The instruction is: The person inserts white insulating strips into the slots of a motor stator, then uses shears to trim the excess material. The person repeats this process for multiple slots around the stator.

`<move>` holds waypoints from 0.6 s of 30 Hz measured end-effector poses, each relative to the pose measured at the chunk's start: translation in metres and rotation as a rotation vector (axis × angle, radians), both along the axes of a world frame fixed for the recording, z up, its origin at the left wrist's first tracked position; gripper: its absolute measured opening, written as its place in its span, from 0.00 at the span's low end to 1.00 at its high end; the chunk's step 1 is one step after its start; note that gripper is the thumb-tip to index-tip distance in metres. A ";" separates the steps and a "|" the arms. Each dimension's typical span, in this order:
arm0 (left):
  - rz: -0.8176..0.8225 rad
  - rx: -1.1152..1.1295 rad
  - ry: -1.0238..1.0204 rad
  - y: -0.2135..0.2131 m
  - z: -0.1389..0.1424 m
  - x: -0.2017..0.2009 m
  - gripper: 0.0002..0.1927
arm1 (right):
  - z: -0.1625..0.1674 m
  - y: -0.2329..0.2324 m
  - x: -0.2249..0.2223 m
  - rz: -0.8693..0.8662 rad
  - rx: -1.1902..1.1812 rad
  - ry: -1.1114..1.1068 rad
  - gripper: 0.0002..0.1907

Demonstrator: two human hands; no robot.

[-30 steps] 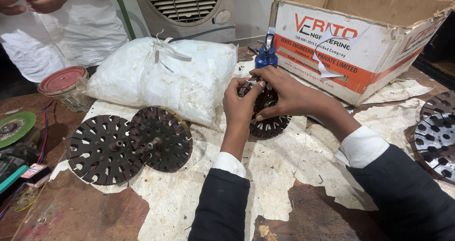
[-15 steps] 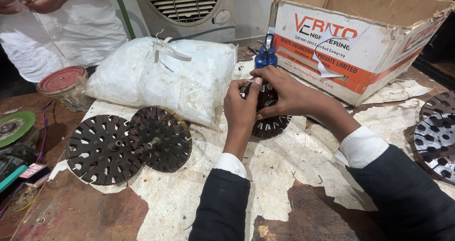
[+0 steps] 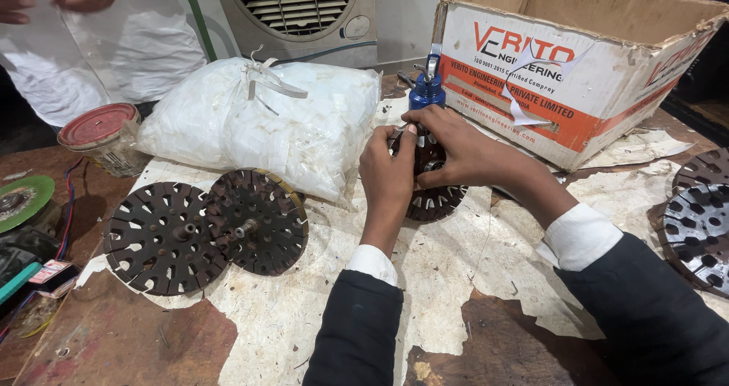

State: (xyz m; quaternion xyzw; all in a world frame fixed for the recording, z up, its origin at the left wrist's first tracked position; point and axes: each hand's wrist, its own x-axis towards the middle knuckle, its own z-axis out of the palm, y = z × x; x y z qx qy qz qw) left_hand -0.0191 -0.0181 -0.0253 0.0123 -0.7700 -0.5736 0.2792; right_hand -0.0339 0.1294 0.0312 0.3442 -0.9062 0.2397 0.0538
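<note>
Head view: both hands (image 3: 425,158) grip a dark slotted metal disc (image 3: 434,198).

Dark slotted disc (image 3: 434,196), blue bottle (image 3: 426,92), white bag (image 3: 258,124), orange-striped white carton (image 3: 577,75)

Both arms in dark, near-black jacket sleeves w/ white shirt cuffs showing just behind the wrists. Left hand (image 3: 388,175) & right hand (image 3: 465,152) bare: no gloves, rings or watch visible near fingers. Right cuff sticks out more than left.
</note>
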 end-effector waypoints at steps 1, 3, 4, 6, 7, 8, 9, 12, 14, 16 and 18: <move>-0.011 0.021 0.038 0.000 0.000 0.000 0.20 | 0.000 0.000 -0.001 0.009 -0.005 0.006 0.54; -0.033 0.066 0.112 -0.001 -0.002 0.000 0.18 | -0.001 0.002 -0.002 0.035 -0.019 0.021 0.54; -0.091 0.178 0.068 -0.002 -0.003 -0.001 0.18 | -0.001 0.003 -0.003 0.050 -0.028 0.031 0.53; -0.205 0.400 -0.020 -0.006 -0.005 -0.004 0.18 | 0.000 0.005 -0.005 0.083 -0.071 0.010 0.48; -0.247 0.448 -0.016 -0.007 -0.006 -0.007 0.17 | 0.000 0.006 -0.006 0.100 -0.105 -0.020 0.44; -0.289 0.496 -0.011 -0.009 -0.006 -0.010 0.15 | 0.000 0.007 -0.006 0.117 -0.139 -0.051 0.40; -0.330 0.544 -0.007 -0.010 -0.006 -0.011 0.14 | 0.000 0.008 -0.006 0.113 -0.195 -0.110 0.36; -0.425 0.591 -0.004 -0.011 -0.009 -0.012 0.11 | -0.001 0.010 -0.006 0.101 -0.362 -0.290 0.27; -0.462 0.649 -0.003 -0.011 -0.009 -0.011 0.10 | -0.001 0.011 -0.007 0.095 -0.469 -0.415 0.25; -0.480 0.695 -0.004 -0.010 -0.007 -0.010 0.10 | -0.001 0.011 -0.009 0.078 -0.482 -0.394 0.23; -0.473 0.728 -0.009 -0.011 -0.004 -0.008 0.09 | -0.002 0.010 -0.010 0.083 -0.499 -0.385 0.22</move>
